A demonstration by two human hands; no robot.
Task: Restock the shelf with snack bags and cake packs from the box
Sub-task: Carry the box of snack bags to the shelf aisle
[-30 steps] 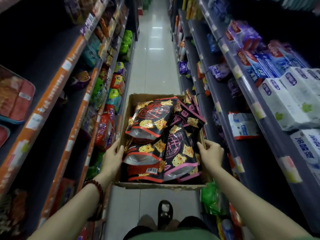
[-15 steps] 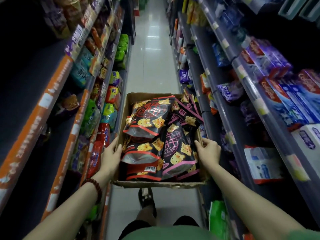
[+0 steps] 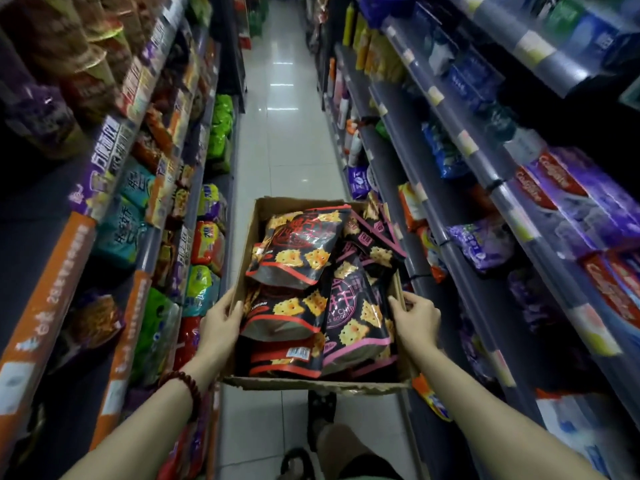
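Many black snack bags (image 3: 304, 271) fill a brown box (image 3: 311, 381), held up in the middle of the aisle. Left hand (image 3: 221, 323) grips the box side at 9 o'clock, right hand (image 3: 417, 322) at 3 o'clock, fingers curled over both edges. Shelves (image 3: 450, 258) of goods stand at both sides, white floor (image 3: 287, 143) at 12 o'clock.

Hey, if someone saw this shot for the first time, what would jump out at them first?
The open cardboard box at centre, carried down the aisle and piled with glossy black snack bags printed with yellow crackers. The left hand and right hand grip its two sides, with a beaded bracelet on the left wrist. Crowded shelves flank the box: bright snack packs on the left, red toothpaste boxes on the right.
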